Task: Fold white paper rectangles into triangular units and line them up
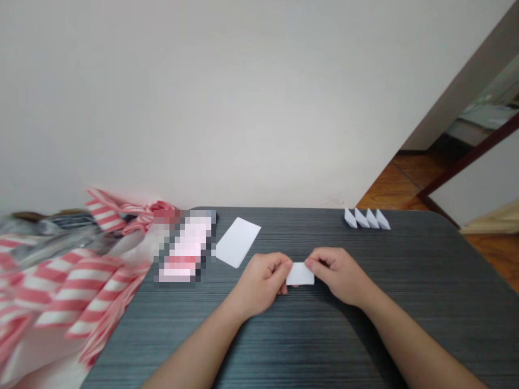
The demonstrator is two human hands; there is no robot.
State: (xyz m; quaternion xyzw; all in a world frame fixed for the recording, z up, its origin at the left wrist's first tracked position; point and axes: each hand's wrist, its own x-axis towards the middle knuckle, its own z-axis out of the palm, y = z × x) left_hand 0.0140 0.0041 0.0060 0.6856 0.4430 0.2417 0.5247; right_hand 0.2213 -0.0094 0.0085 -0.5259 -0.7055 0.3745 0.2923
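A small folded white paper strip (300,274) lies between my two hands near the middle of the dark grey table (284,335). My left hand (263,283) pinches its left end with curled fingers. My right hand (338,274) pinches its right end, thumb and fingers pressed together. Both forearms rest low over the table. A flat white sheet of paper (238,242) lies just behind my left hand.
Several small folded white paper pieces (367,219) stand in a row at the table's far right edge. A red-and-white striped plastic bag (73,281) covers the left side. A blurred-out pink object (184,248) lies beside it. A wall stands right behind the table.
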